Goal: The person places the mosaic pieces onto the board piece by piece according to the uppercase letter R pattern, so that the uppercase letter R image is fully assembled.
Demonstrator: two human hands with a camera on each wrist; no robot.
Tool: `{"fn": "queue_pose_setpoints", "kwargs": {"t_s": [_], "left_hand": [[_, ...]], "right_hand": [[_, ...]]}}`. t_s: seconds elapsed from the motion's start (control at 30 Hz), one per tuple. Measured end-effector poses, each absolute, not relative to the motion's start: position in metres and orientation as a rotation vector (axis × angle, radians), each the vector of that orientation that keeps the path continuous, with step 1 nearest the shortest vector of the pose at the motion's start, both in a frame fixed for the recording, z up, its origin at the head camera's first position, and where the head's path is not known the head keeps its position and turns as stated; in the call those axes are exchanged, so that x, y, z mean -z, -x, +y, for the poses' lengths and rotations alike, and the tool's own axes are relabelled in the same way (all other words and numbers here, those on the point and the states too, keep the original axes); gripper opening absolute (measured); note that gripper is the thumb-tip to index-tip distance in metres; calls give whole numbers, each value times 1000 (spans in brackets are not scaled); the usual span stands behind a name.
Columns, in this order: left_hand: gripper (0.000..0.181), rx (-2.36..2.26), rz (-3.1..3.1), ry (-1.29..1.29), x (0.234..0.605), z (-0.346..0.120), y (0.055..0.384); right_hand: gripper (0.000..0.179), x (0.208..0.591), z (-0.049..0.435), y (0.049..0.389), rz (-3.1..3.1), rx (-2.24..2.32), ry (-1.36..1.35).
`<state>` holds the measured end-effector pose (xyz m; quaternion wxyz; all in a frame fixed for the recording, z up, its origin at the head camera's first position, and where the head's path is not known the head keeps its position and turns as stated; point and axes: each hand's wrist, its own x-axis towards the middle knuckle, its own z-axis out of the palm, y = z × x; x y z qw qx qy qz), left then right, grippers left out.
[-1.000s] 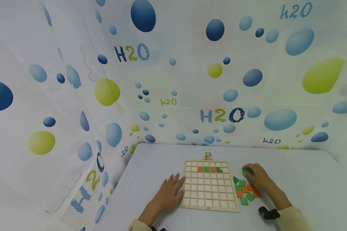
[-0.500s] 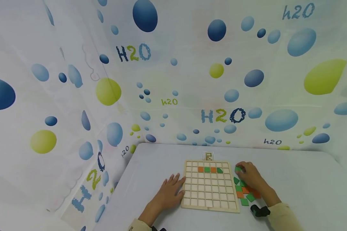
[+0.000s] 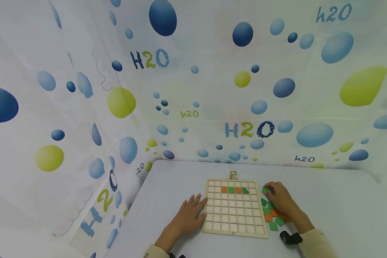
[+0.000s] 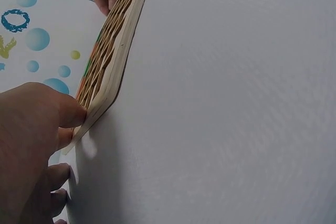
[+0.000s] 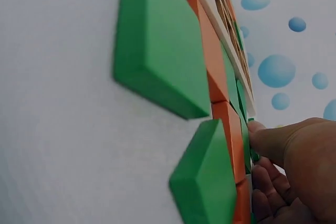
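Observation:
A wooden grid board (image 3: 233, 233) lies on the table. In one upper row sit orange and green square tiles (image 3: 231, 190), with a round-edged green piece (image 3: 245, 190) at the right end. My left hand (image 3: 187, 215) rests spread at the board's left edge; the left wrist view shows its fingers (image 4: 71, 111) touching the rim. Beyond the board's upper right side, my right hand (image 3: 282, 197) pinches a small green tile (image 3: 265, 189) between thumb and fingers. In the right wrist view the thumb (image 5: 257, 132) partly hides that tile.
Loose green tiles (image 3: 273, 226) and orange tiles (image 3: 268, 218) lie along the board's right side, some under the right hand. A small card with a grid pattern (image 3: 233, 174) lies behind the board. A patterned curtain (image 3: 213, 89) rises behind the table.
My right hand has moved left, closer to the board, with the green tile, then stayed nearly still over the last half second. The left hand has kept its place.

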<state>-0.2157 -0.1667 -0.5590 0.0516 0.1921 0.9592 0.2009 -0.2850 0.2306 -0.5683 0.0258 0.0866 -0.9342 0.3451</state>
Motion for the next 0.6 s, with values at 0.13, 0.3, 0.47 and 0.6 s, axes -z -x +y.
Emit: {"fn": "queue_pose_setpoints", "kwargs": {"t_s": [0.13, 0.3, 0.47, 0.6], "left_hand": [[60, -607, 2921, -582, 559, -167, 216], [60, -610, 2920, -575, 559, -167, 215], [60, -610, 2918, -576, 558, -167, 215], [60, -608, 2918, -577, 558, -167, 215]], "right_hand": [[28, 571, 229, 287, -2879, -1068, -241], [29, 569, 225, 289, -2867, -1091, -222], [31, 563, 216, 291, -2825, -1147, -243], [33, 556, 200, 291, -2817, -1220, -295]]}}
